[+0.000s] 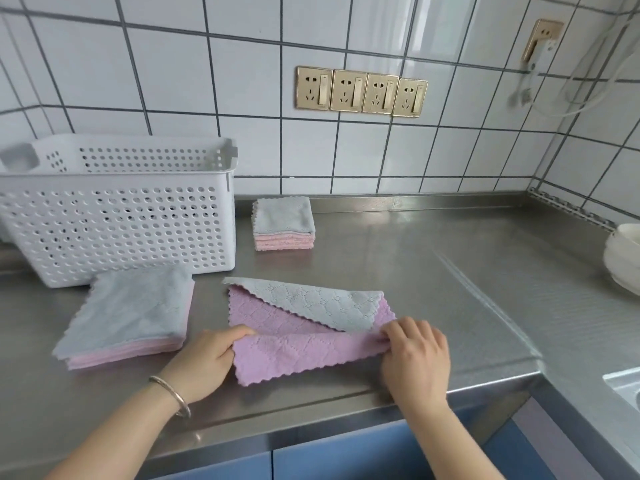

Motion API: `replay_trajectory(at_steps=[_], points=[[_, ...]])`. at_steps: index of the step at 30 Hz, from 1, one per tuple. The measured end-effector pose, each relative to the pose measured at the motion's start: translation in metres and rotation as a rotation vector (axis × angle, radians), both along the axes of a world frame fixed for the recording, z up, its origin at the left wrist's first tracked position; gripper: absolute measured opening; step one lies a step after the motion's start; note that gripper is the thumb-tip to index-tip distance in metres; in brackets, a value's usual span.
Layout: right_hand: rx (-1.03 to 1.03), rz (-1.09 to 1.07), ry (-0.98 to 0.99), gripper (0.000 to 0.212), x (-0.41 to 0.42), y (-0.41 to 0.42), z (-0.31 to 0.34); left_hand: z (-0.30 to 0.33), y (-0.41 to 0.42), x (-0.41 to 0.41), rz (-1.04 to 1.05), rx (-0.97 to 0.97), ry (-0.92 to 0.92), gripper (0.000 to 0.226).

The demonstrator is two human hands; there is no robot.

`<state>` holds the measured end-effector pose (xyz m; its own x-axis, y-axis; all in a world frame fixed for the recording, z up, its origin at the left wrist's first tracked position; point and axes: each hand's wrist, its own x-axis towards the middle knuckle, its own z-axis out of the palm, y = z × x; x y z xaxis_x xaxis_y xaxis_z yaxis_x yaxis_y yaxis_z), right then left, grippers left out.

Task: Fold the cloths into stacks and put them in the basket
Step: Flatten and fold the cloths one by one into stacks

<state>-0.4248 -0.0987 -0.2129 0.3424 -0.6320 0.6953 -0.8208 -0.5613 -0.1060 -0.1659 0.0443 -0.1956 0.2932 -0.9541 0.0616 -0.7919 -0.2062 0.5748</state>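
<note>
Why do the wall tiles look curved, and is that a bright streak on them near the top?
Head view: the wide-angle lens bows the straight tile lines, most strongly at the edges; a pale glare streak runs down the glossy tiles above the sockets; the steel counter shows soft reflections; the cables at far right look blurred.

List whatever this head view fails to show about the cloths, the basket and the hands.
- Basket floor: hidden by its perforated front wall, so any cloths inside cannot be told.
- Cloth counts in the near stack and the far stack: edges too fine to count.
- Left hand and right hand fingertips: tucked under the pink cloth.
- White bowls: cut off by the right edge.
</note>
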Motion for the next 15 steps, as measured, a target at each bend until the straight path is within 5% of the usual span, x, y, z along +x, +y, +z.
replay_trajectory(at_steps=[7, 12, 15], points=[[-0.093, 0.164, 0.026, 0.023, -0.019, -0.013, 0.011, 0.009, 0.01, 0.003, -0.066, 0.024, 0.105, 0.074], [0.115, 0.325, 0.241, 0.029, -0.041, -0.011, 0.006, 0.02, 0.021, 0.005, -0.235, 0.188, 0.106, 0.048], [0.191, 0.36, 0.151, 0.028, -0.033, -0.012, 0.011, 0.032, 0.026, 0.003, -0.287, 0.279, 0.185, 0.042]])
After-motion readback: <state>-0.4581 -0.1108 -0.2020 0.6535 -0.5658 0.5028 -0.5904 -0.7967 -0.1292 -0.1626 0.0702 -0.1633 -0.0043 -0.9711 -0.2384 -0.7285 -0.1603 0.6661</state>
